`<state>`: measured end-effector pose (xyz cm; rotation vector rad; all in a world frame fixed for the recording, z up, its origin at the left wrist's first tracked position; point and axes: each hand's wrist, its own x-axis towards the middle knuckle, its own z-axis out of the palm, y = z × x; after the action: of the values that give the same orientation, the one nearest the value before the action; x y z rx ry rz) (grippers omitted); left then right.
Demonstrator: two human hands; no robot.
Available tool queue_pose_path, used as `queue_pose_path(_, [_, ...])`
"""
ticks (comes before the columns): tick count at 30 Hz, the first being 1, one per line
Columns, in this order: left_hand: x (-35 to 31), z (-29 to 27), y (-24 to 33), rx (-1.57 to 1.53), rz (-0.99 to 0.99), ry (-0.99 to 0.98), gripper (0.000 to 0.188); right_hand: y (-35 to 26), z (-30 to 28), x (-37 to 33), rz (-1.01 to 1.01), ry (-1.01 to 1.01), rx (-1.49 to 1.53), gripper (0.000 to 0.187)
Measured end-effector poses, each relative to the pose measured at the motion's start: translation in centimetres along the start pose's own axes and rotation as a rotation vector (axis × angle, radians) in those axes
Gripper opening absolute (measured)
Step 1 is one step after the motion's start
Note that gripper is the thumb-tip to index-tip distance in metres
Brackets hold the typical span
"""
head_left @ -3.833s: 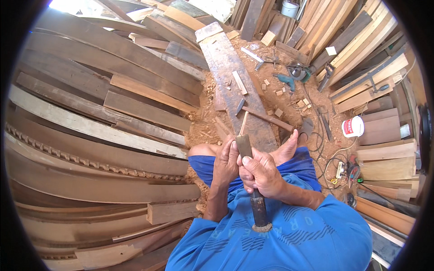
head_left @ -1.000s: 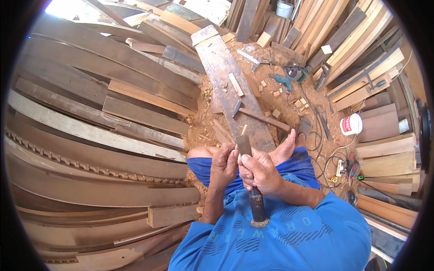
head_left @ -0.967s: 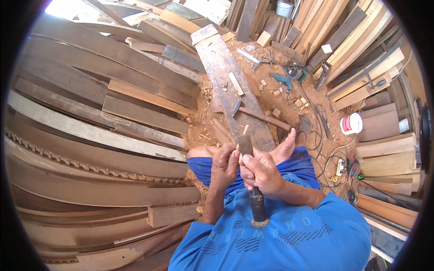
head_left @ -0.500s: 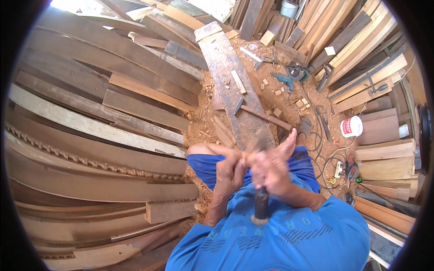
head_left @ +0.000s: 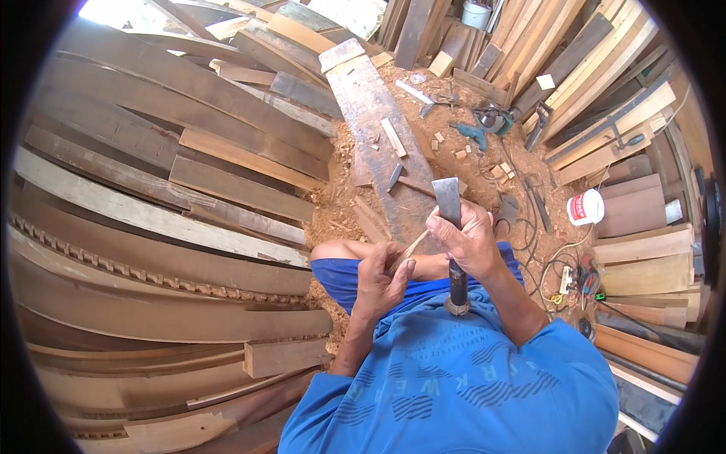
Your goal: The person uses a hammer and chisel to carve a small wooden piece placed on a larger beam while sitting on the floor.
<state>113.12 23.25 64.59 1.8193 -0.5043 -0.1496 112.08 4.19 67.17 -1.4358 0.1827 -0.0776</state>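
My right hand (head_left: 470, 240) is closed around a wide chisel (head_left: 448, 200), its flat metal blade pointing away from me and its dark handle hanging toward my shirt. Between my hands runs a thin, pale sliver of wood (head_left: 417, 242). Its far end meets the thumb and fingertips of my right hand, while my left hand (head_left: 382, 280) pinches the near end. Past my hands, a hammer (head_left: 395, 176) lies across a long worn plank (head_left: 363, 98), its handle partly hidden behind the chisel and right hand. A small pale wood strip (head_left: 393, 138) rests on that plank.
Stacked boards (head_left: 174, 265) fill the left side. Sawdust and offcuts cover the floor around a teal power tool (head_left: 472, 135) and a handsaw (head_left: 539, 125). Rightward are a white bucket (head_left: 586, 207), loose cables and a power strip (head_left: 566, 280). More timber leans at the far right.
My hands, close together and blurred before, are now a little apart. The right one has risen away from me with the chisel, whose blade and the thin sliver now show clearly.
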Motion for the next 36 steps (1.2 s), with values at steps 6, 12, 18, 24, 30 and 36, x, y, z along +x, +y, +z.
queue_pose_path(6, [-0.9,0.9,-1.2,-0.585,-0.342,-0.325,0.021,-0.1,-0.7,0.0,0.099,-0.109,-0.053,0.023])
queue_pose_path(12, [0.1,0.4,-1.3,-0.742,-0.486,-0.138,0.02,0.1,1.1,-0.4,0.113,0.128,0.579,0.025])
queue_pose_path(18, [1.7,0.4,-1.8,-0.898,-0.461,0.018,0.023,0.5,4.1,-2.1,0.384,-0.102,0.806,0.02])
queue_pose_path(24, [1.8,-0.7,-1.4,-0.399,-0.363,0.077,0.026,-0.4,6.0,-3.5,0.449,-0.269,0.64,0.023])
queue_pose_path(30, [1.3,-0.7,0.5,-0.218,-0.191,0.056,0.027,-1.8,5.8,-4.2,0.405,-0.25,0.556,0.023])
queue_pose_path(36, [-3.0,0.3,0.4,-0.121,-0.191,-0.212,0.023,-3.8,3.4,-4.4,0.133,-0.099,0.492,0.023])
